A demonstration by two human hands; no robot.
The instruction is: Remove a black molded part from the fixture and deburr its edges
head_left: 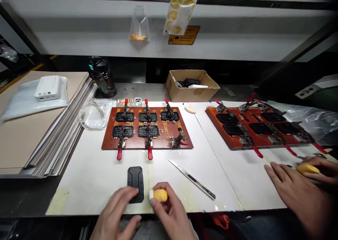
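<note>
My left hand [114,208] rests with its fingertips on the lower left edge of a black rugged rectangular casing [136,183], which lies flat on a white work sheet [79,194]. My right hand [169,211] holds a yellow foam block [160,195] with a white end, close to the casing's lower right corner. The block's underside is hidden by my fingers.
A reddish-brown board [134,144] with red-handled toggle clamps lies ahead, and another [215,122] lies right, near a co-worker's hands [298,190] holding a yellow block. A utility knife [192,180] lies right of my hands. A cardboard box [192,86] stands behind.
</note>
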